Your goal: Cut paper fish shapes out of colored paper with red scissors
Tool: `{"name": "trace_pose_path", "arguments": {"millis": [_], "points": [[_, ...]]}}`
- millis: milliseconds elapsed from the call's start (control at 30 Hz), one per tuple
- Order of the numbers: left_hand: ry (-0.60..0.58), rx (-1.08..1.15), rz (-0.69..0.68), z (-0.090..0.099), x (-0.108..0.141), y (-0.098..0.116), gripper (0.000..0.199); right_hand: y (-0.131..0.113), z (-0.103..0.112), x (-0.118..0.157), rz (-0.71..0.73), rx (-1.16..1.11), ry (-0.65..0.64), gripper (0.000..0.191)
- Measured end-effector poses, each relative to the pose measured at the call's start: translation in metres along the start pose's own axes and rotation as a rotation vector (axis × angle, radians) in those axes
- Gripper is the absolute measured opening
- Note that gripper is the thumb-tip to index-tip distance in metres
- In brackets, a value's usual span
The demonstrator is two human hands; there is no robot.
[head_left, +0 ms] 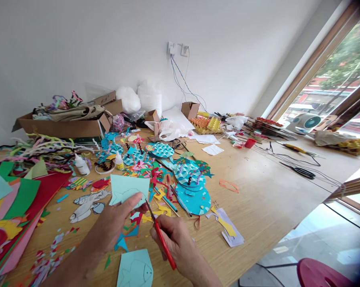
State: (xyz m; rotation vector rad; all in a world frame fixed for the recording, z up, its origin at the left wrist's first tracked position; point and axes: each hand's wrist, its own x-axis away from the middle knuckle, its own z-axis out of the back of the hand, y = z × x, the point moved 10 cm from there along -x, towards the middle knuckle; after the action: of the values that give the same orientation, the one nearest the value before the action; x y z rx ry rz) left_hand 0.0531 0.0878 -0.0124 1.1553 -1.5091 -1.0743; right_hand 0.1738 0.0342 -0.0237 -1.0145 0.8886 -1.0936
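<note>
My left hand [123,213] pinches a light-blue sheet of paper [129,182] by its lower edge, thumb on top. A fish outline is drawn on the sheet, partly covered by the thumb. In my right hand [175,235] is a pair of scissors [165,243] with red handles, its blades pointing up at the sheet's right edge. Whether the blades touch the paper I cannot tell. Below my hands lies a second light-blue piece [135,269] with a drawn fish. Cut-out paper fish [88,205] rest to the left of the sheet.
Stacked coloured paper [27,195] covers the table's left side. Pipe cleaners [48,149], glue bottles [82,164] and a cardboard box [63,126] stand behind. Blue patterned discs [193,199] lie right of centre. Black scissors [298,170] and cables lie at the far right.
</note>
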Motion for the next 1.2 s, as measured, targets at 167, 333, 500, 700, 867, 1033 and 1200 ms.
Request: {"name": "trace_pose_path", "arguments": {"millis": [167,333,500,700,867,1033,1200], "points": [[0.044,0.163,-0.009,0.007,-0.001,0.014,0.019,0.003,0.001,0.001,-0.020,0.022,-0.023,0.034],[0.072,0.183,-0.026,0.005,0.001,0.014,0.019,0.014,-0.006,-0.001,-0.087,-0.161,-0.012,0.031],[0.015,0.224,-0.028,-0.001,0.004,0.011,0.021,0.026,-0.012,-0.004,-0.154,-0.331,-0.003,0.037],[-0.109,0.235,-0.059,0.014,-0.003,0.031,0.022,0.021,-0.008,-0.003,-0.126,-0.278,-0.043,0.041],[-0.211,0.078,0.014,0.026,-0.016,0.043,0.030,0.007,0.002,-0.004,-0.064,-0.078,-0.077,0.038],[-0.308,-0.476,-0.068,0.019,-0.023,0.063,0.019,-0.001,0.007,-0.004,-0.028,0.066,-0.134,0.034],[-0.451,-0.778,-0.183,0.009,-0.020,0.078,0.012,-0.005,0.009,-0.004,-0.002,0.111,-0.179,0.035]]}}
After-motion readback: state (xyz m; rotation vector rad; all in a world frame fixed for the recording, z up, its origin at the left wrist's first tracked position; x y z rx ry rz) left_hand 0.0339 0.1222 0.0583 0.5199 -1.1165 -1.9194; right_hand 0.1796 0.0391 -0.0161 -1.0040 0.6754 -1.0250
